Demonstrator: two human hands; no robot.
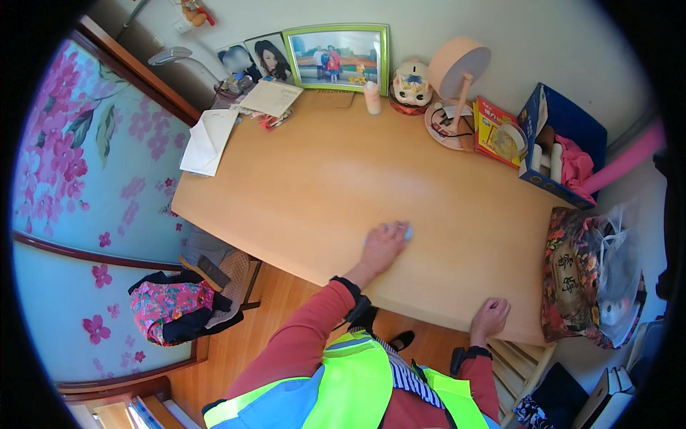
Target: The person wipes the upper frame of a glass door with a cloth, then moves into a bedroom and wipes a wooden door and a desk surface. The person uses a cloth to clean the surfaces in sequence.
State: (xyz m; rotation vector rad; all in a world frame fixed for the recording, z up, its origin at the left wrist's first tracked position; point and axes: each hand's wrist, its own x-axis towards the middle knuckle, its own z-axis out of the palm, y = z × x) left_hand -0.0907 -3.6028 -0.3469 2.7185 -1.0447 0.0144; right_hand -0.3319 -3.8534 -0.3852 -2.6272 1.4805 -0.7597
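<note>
On the light wooden tabletop [300, 182], my left hand [384, 246] presses down on a light blue cloth [409, 233], mostly hidden under the fingers. My right hand [490, 317] rests curled near the table's front right edge, with nothing visible in it. Both wrists wear dark bands below red sleeves. A pinkish white bottle [372, 97] stands at the back of the table, beside a green picture frame [336, 59].
Along the back are a cat-shaped bank [411, 86], a round pink lamp [455, 67], booklets [493, 128] and a blue box [563, 145]. Papers [209, 142] lie at the back left. A floral bag [568, 279] stands right; a chair with clothes [171, 311] is left.
</note>
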